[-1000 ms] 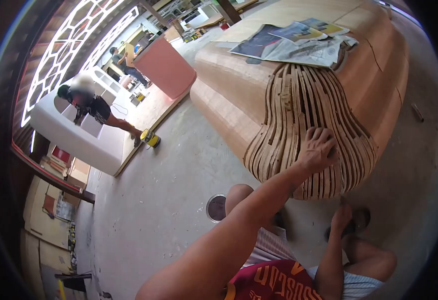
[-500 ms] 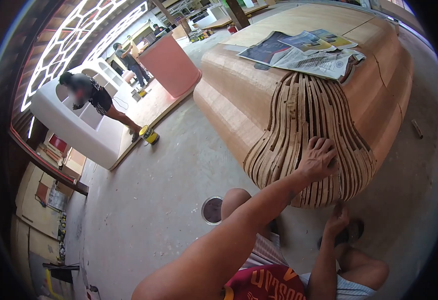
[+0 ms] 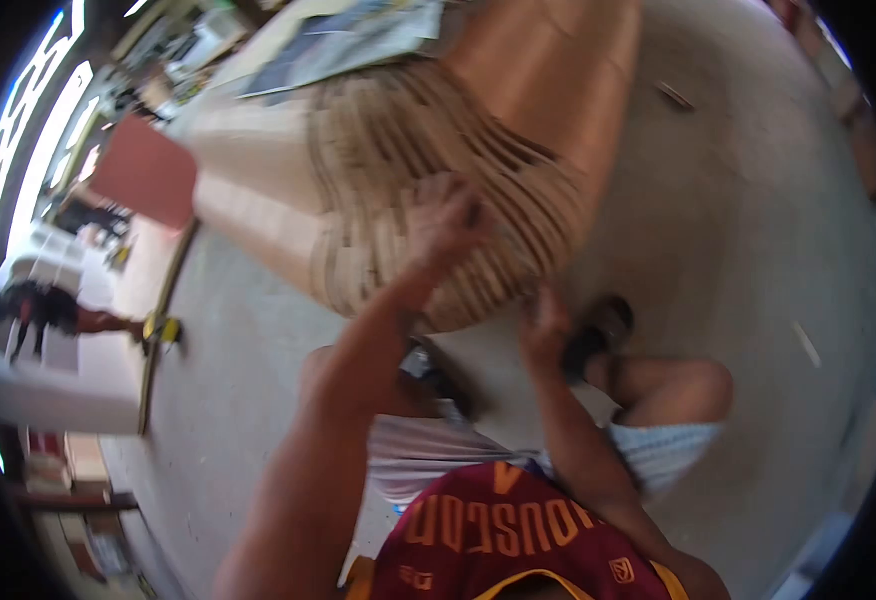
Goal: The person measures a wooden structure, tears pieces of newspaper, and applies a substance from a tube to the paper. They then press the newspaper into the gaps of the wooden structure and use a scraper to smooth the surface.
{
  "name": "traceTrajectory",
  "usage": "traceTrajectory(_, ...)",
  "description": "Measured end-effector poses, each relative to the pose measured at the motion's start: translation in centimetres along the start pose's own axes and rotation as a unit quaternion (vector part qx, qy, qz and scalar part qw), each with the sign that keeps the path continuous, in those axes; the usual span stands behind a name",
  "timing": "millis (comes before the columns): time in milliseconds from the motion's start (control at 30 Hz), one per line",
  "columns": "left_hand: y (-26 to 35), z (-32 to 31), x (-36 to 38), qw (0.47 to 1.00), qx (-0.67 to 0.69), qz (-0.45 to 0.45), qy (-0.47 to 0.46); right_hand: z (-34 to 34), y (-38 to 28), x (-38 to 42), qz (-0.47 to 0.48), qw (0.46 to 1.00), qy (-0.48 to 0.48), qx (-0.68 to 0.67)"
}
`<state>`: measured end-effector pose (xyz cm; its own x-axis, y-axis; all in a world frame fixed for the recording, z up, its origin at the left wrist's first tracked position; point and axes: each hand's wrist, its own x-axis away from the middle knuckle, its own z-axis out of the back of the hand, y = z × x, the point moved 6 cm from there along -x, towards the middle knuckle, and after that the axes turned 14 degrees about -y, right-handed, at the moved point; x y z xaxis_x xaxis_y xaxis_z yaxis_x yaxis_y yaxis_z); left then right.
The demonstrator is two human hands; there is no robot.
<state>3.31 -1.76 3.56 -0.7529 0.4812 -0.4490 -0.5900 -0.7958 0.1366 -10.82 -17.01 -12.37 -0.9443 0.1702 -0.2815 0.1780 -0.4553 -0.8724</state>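
A rounded bulge of narrow wooden strips [image 3: 368, 170] with dark gaps between them rises in front of me, at the near end of a large plywood-skinned form [image 3: 533, 60]. My left hand [image 3: 448, 220] rests on top of the strips, its fingers curled and closed. Anything inside that grip is hidden. At the lower edge of the bulge, my right hand [image 3: 546, 320] is closed in a pinch, fingertips against the strip ends. What it pinches is too blurred to make out.
Printed paper sheets [image 3: 358, 45] lie on top of the form. Left of it stand a pink panel [image 3: 145, 172] and a white curved unit [image 3: 68, 390], where a person [image 3: 43, 305] bends over. A yellow can [image 3: 163, 328] is nearby. A small stick [image 3: 674, 96] lies on the floor.
My view has swung right and down, so the form appears further left and tilted. Both hands keep to about the same places on the strips. The round tin on the floor no longer shows.
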Motion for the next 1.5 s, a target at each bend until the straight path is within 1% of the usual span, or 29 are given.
traceTrajectory(33,0.0,-0.3,-0.4,1.000,-0.006,-0.007,-0.004,0.5,-1.9,-0.7,0.018,1.000,-0.013,-0.009)
traceTrajectory(67,0.3,-0.2,-0.8,0.998,-0.009,0.015,-0.053,0.7,-3.0,-1.1,0.036,0.999,-0.030,-0.023)
traceTrajectory(167,0.0,0.1,-1.2,0.997,-0.018,0.011,-0.069,0.2,-3.3,-1.5,0.012,0.999,-0.040,-0.025)
traceTrajectory(267,0.4,0.2,-1.3,0.998,-0.036,0.012,-0.040,0.7,-4.1,-1.7,-0.019,0.998,-0.043,-0.032)
traceTrajectory(567,0.2,0.3,-1.2,0.999,-0.029,0.002,-0.045,0.4,-3.8,-2.6,-0.028,0.997,-0.076,-0.008)
traceTrajectory(700,-0.5,-0.1,-1.2,0.998,-0.005,0.012,-0.060,1.3,-5.3,-3.3,0.012,0.998,-0.059,-0.003)
traceTrajectory(733,-0.7,0.1,-1.1,0.999,0.016,0.015,-0.041,1.5,-6.1,-3.7,0.029,0.998,-0.053,0.007)
traceTrajectory(833,0.0,0.7,-0.6,0.999,0.038,-0.027,-0.025,1.9,-8.0,-5.4,0.072,0.996,-0.036,0.032)
traceTrajectory(867,0.4,0.9,-0.5,0.999,0.022,-0.027,-0.024,1.9,-8.5,-5.9,0.087,0.995,-0.030,0.039)
traceTrajectory(1000,0.1,0.5,-0.5,0.999,0.020,-0.043,0.001,1.9,-9.2,-7.7,0.096,0.994,-0.041,0.042)
traceTrajectory(1233,0.7,0.8,-0.6,0.997,-0.019,-0.071,-0.025,1.7,-8.9,-7.5,0.104,0.992,-0.049,0.058)
traceTrajectory(1367,0.2,0.7,-0.8,0.997,-0.012,-0.061,-0.051,1.4,-8.8,-7.5,0.120,0.989,-0.057,0.056)
traceTrajectory(1500,-0.8,0.2,-1.0,0.996,0.040,-0.034,-0.076,2.7,-9.5,-7.4,0.105,0.988,-0.101,0.056)
